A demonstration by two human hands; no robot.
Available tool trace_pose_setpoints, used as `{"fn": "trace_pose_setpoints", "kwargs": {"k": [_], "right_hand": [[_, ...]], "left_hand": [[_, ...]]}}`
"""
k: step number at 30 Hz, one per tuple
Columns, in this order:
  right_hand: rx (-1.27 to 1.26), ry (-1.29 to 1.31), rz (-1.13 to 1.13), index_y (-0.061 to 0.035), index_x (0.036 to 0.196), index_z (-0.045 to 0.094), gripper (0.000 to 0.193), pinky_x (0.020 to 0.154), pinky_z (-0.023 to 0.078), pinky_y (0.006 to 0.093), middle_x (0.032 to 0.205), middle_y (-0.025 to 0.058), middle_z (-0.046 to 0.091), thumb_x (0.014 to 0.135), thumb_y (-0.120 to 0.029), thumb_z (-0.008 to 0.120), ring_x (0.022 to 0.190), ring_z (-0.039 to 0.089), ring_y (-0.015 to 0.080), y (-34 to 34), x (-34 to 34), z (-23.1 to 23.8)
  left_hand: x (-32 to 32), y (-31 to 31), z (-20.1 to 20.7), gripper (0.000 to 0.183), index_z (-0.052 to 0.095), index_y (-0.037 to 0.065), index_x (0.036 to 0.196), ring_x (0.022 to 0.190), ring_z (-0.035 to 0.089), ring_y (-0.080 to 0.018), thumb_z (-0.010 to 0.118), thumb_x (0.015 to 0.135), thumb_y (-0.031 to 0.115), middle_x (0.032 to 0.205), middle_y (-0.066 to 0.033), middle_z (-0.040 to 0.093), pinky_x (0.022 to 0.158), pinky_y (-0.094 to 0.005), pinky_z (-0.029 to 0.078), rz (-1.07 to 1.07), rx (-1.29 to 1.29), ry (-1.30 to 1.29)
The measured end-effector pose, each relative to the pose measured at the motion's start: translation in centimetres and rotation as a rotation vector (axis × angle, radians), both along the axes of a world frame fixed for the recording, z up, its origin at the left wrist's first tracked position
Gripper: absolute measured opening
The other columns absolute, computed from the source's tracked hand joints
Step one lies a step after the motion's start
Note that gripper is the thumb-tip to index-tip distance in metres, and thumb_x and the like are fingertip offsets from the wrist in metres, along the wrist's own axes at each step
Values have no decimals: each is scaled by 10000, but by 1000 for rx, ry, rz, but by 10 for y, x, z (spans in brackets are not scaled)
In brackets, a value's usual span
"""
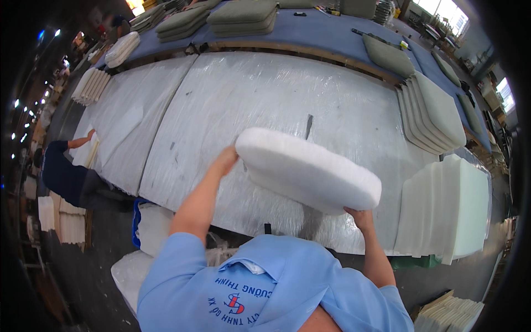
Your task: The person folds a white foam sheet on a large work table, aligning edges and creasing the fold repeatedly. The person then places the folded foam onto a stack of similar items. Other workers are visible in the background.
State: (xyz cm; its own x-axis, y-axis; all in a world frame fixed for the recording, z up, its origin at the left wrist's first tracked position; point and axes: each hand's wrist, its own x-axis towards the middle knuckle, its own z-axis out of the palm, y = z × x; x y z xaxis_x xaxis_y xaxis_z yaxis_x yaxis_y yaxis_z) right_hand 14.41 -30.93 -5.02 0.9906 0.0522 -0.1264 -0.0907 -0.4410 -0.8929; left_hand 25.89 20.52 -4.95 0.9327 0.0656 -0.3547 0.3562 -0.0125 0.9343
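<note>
A thick white cushion pad [310, 166] with rounded corners and a fluffy surface is held tilted above the plastic-covered table [204, 110]. My left hand [225, 160] grips its left end, the fingers partly hidden behind the pad. At the lower right corner, my right hand [360, 218] is closed around the edge, its fingers partly under the pad. A dark strip [309, 126] shows on the plastic just beyond the pad.
Green cushions [434, 113] stand in a row at the right, with pale foam pads [442, 205] nearer me. Stacked green cushions [241, 19] lie on the blue table [310, 36] beyond. At the left, a co-worker [66, 171] leans over the table near white sheets [119, 133].
</note>
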Motion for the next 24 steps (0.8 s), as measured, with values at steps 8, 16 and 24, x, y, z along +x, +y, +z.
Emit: {"fn": "trace_pose_setpoints", "kwargs": {"k": [8, 16, 24], "right_hand": [[-52, 493, -47, 26, 1069, 725, 387, 608, 506, 342, 910, 106, 713, 940, -335, 773, 705, 614, 159, -18, 22, 43], [-72, 735, -175, 32, 1006, 720, 544, 446, 385, 337, 730, 50, 617, 962, -510, 710, 532, 480, 132, -25, 2, -21], [186, 509, -675, -44, 1014, 758, 369, 455, 443, 330, 638, -3, 513, 1016, -389, 627, 520, 513, 137, -47, -32, -77]], "left_hand": [[25, -59, -5, 850, 440, -10, 1551, 1376, 548, -325, 180, 1089, 655, 1511, -175, 553, 1155, -432, 430, 239, -118, 255], [-30, -89, -36, 857, 378, -17, 1579, 1438, 493, -352, 201, 1087, 661, 1556, -203, 502, 1172, -464, 429, 131, -194, 445], [-84, -102, -69, 779, 202, 4, 1646, 1490, 388, -432, 557, 1049, 357, 1635, -287, 335, 1218, -468, 354, -161, 871, 151]]}}
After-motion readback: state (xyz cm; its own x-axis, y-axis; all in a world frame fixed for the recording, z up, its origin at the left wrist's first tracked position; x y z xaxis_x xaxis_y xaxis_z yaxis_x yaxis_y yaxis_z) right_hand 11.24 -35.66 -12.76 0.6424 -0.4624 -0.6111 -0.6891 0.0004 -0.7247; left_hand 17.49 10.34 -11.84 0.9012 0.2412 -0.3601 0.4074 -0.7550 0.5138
